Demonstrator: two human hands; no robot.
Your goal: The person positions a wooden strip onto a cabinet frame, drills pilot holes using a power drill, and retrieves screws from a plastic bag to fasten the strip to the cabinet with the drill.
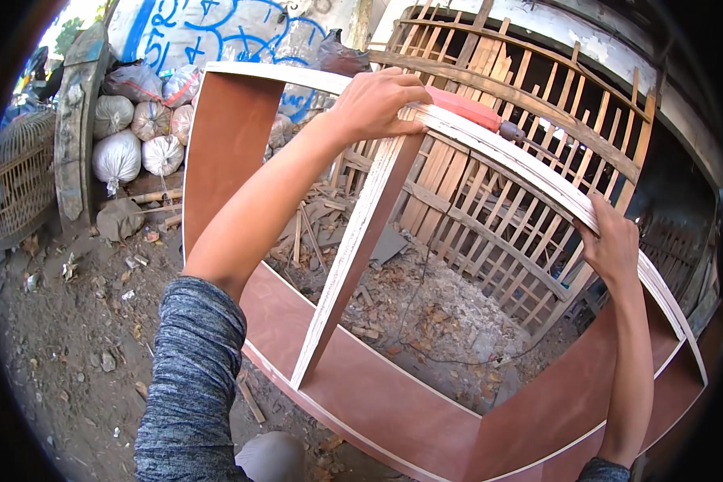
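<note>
In front of me stands an open wooden cabinet frame [377, 410] with reddish-brown inner faces and rough white edges. A divider [353, 257] runs from its top board to its bottom board. My left hand [380, 106] is closed over the top board where the divider meets it, thumb on the near side. Further right, my right hand [612, 241] grips the same top board, its fingers partly hidden behind the edge. A red power drill [467, 110] with a dark chuck lies along the top board, just right of my left hand, which may cover its rear end.
Behind the frame leans a slatted wooden lattice [490, 233]. Several filled sacks [116, 161] are stacked at the far left, near a woven basket [22, 177]. A thin dark cable [426, 277] hangs toward ground strewn with wood scraps [317, 221] and rubble. My knee [271, 458] shows below.
</note>
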